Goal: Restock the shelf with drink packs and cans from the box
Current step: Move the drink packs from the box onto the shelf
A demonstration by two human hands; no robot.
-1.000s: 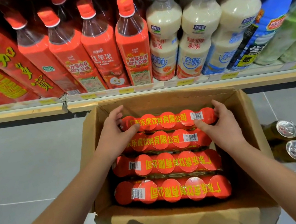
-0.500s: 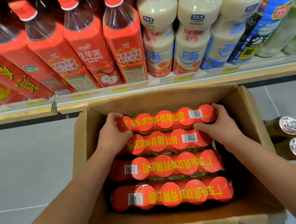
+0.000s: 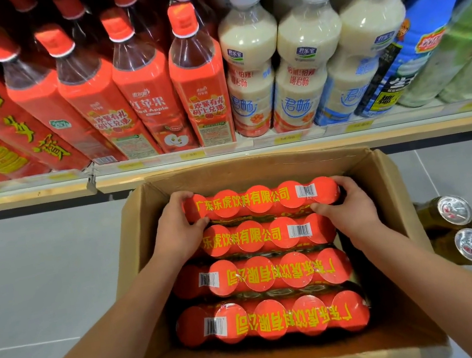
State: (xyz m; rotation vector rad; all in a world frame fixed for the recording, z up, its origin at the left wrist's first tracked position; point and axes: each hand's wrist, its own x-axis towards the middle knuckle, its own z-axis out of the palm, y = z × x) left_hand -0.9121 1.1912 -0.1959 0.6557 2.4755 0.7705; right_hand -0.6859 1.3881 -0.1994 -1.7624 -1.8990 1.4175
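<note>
the left hand (image 3: pixel 175 234) and right hand (image 3: pixel 348 210) have closed onto the ends of the drink pack (image 3: pixel 261 202), gripping it; its long axis runs between them.

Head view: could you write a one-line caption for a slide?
Left hand and right hand grip the ends of the farthest pack in the box, before the shelf.
</note>
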